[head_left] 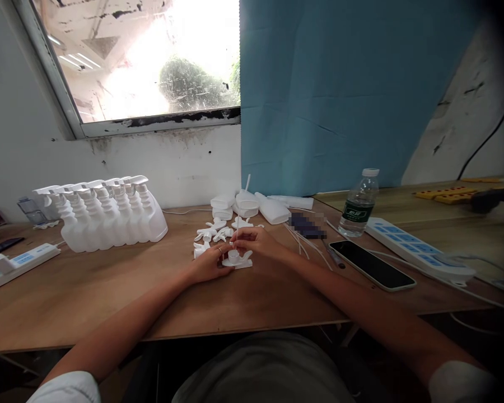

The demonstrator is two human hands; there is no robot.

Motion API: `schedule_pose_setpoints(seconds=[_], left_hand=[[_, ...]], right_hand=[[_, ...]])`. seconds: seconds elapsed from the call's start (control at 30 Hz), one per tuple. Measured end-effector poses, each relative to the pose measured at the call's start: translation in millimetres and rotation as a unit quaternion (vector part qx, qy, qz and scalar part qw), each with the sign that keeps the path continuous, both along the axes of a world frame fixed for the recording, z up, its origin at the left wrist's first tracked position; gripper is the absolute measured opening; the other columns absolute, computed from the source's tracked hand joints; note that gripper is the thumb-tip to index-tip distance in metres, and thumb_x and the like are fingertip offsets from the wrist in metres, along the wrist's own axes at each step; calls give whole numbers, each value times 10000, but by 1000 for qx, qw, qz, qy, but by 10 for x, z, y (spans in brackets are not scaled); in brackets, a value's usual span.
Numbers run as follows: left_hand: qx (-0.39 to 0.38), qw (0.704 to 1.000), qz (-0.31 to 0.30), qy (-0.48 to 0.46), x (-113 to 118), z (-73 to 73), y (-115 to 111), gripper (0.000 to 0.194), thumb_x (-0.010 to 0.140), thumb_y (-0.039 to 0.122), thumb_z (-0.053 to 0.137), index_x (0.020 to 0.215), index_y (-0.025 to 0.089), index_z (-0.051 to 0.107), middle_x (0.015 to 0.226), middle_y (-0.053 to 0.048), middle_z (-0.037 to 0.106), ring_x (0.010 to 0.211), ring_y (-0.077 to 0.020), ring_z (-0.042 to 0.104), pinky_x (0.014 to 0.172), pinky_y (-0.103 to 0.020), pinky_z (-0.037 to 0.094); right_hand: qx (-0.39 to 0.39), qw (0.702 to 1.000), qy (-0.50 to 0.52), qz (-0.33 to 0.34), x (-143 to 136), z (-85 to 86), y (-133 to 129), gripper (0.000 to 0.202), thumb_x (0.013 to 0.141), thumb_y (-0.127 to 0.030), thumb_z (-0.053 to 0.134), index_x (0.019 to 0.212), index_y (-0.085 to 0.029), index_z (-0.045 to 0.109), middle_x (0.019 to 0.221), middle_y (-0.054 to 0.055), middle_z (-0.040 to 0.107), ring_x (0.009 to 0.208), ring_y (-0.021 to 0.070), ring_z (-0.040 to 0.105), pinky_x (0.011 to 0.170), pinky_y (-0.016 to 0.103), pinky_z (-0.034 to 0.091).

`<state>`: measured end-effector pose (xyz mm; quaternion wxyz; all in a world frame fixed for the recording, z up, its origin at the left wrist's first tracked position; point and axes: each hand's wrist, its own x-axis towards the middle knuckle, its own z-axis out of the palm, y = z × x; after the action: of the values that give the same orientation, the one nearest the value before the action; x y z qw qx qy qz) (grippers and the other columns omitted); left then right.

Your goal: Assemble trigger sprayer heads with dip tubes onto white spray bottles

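On the table, a white trigger spray head (pixel 234 258) lies right in front of me, its round collar facing up. My left hand (pixel 210 264) is closed on the left side of it, with a ring on one finger. Just above the collar, the fingers of my right hand (pixel 254 242) are pinched around a thin white tube (pixel 237 226) that stands nearly upright. Where the tube's lower end meets the spray head is partly hidden by my fingers. Several more white spray heads (pixel 212 229) are scattered just behind my hands.
White bottles (pixel 273 209) lie at the back, and a row of bottles with spray heads (pixel 109 218) stands left. Loose tubes (pixel 304 243), a phone (pixel 372 264), a water bottle (pixel 359 204) and a power strip (pixel 420 250) are right. Another power strip (pixel 23 263) is far left.
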<state>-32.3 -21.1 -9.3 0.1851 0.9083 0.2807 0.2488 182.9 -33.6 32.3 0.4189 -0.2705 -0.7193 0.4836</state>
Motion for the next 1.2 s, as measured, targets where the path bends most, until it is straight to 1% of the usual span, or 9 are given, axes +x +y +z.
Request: schedule_pose_setpoints(seconds=[0.23,0.47,0.57,0.63,0.77,0.83,0.93,1.07,1.2], left_hand=[[1,1000,-4,10,0,16,-7,558,785,281,645,1323,223,508,1024,-43,570,793,-143,533,739,-262,475],[10,1000,-7,9,-4,28,-14,519,794,304,646,1290,203,529,1090,-66,582,834,-160,546,767,-276,479],[11,1000,-7,14,-5,24,-13,507,800,319,645,1283,208,535,1105,-71,580,840,-163,552,771,-280,483],[10,1000,-6,13,-7,19,-9,506,806,328,642,1284,198,537,1112,-77,577,842,-164,555,768,-281,486],[9,1000,-12,12,-15,0,21,522,813,344,648,1302,196,544,1108,-78,581,853,-166,559,779,-285,497],[11,1000,-13,6,-21,-16,41,557,813,366,657,1332,207,531,1135,-79,581,858,-165,561,793,-291,502],[11,1000,-13,-6,-28,-36,59,579,812,385,667,1348,220,526,1144,-77,586,877,-170,566,798,-295,507],[13,1000,-14,-13,-32,-34,54,568,808,382,671,1339,229,537,1101,-64,593,889,-173,570,782,-284,501],[4,1000,-14,-10,-22,3,31,499,800,369,678,1267,221,583,1094,-61,593,855,-166,559,742,-268,485]], right_hand=[[17,999,24,-12,-18,-68,30,283,758,-419,742,819,-168,625,639,-16,634,559,114,598,546,251,507],[41,999,12,-14,-24,-140,71,263,792,-413,707,829,-172,608,644,-21,616,577,111,588,555,243,502],[58,998,-13,-29,-19,-141,79,264,810,-430,679,836,-183,593,652,-26,602,563,112,578,550,249,495],[91,994,-50,-45,-13,-138,81,246,833,-424,651,821,-189,579,677,-25,591,568,113,575,554,253,491],[183,972,-132,-60,-1,-146,70,186,894,-344,570,791,-192,540,681,-24,564,579,115,561,572,254,471],[210,963,-150,-69,-4,-153,61,159,909,-298,533,790,-194,523,653,-28,553,573,118,546,568,252,453],[226,958,-160,-81,-28,-150,48,153,892,-251,529,753,-198,498,616,-29,548,562,124,535,557,251,431],[211,962,-156,-81,-79,-124,28,151,866,-219,522,723,-209,474,599,-34,532,539,126,529,549,254,429],[232,953,-173,-87,-117,-89,10,154,859,-227,521,715,-213,469,626,-19,539,572,136,511,566,265,404]])
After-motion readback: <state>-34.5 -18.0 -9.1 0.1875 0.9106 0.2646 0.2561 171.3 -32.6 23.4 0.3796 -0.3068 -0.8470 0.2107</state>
